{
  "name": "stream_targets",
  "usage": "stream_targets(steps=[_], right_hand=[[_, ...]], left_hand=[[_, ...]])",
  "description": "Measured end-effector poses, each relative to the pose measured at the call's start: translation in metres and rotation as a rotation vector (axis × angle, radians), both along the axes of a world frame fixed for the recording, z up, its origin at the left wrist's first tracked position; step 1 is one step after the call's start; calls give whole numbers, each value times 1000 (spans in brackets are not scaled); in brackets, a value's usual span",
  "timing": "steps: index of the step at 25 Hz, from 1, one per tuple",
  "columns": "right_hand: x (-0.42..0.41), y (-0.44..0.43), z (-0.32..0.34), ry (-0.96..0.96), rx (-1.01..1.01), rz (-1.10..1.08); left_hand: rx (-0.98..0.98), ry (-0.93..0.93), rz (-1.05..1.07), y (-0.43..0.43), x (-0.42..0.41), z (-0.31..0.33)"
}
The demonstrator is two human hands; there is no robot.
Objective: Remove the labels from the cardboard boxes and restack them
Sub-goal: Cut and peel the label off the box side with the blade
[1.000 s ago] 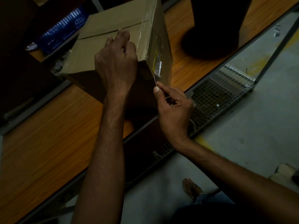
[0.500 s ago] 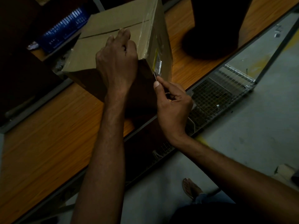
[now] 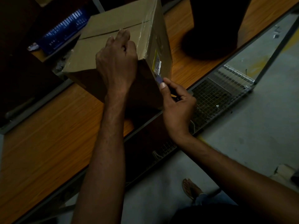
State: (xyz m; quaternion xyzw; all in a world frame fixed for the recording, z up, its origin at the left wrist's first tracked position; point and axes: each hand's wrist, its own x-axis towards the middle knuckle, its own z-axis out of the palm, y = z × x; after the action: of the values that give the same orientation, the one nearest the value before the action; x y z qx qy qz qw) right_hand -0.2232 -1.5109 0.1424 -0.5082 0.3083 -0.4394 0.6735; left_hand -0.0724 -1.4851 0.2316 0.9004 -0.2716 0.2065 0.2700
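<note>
At 6 o'clock in the view, nearest the person, a sandalled foot [image 3: 191,189] stands on the grey floor [image 3: 242,143]. Just past it runs the edge of the wooden table [image 3: 48,126], with a wire mesh rack [image 3: 213,97] at 3 o'clock beside that edge.

The right hand [image 3: 178,109], right of centre, pinches a small flat bluish strip [image 3: 159,79] between thumb and forefinger, the other fingers curled in. I cannot tell whether the strip is a blade or a peeled end of the label. It touches the box's near right corner, just below the label [image 3: 157,63].

The left hand [image 3: 116,62] holds the cardboard box [image 3: 113,25] at its near top edge, fingers bent on the taped top. The box stands on the table toward 12 o'clock, with the label on its right face.

Farther off, a blue object [image 3: 64,33] lies at 10 o'clock and a dark shape [image 3: 213,29] stands at 1 o'clock.
</note>
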Motion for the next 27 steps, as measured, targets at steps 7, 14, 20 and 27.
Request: stream_targets(steps=[7, 14, 20, 27], right_hand=[[-6, -5, -15, 98, -174, 73], [-31, -45, -10, -91, 740, 491], [-24, -27, -9, 43, 185, 303], [-1, -1, -12, 89, -264, 11]], left_hand=[[-2, -4, 0, 0, 0, 0], [11, -12, 5, -1, -2, 0], [7, -6, -1, 0, -2, 1], [-2, -9, -6, 0, -1, 1]])
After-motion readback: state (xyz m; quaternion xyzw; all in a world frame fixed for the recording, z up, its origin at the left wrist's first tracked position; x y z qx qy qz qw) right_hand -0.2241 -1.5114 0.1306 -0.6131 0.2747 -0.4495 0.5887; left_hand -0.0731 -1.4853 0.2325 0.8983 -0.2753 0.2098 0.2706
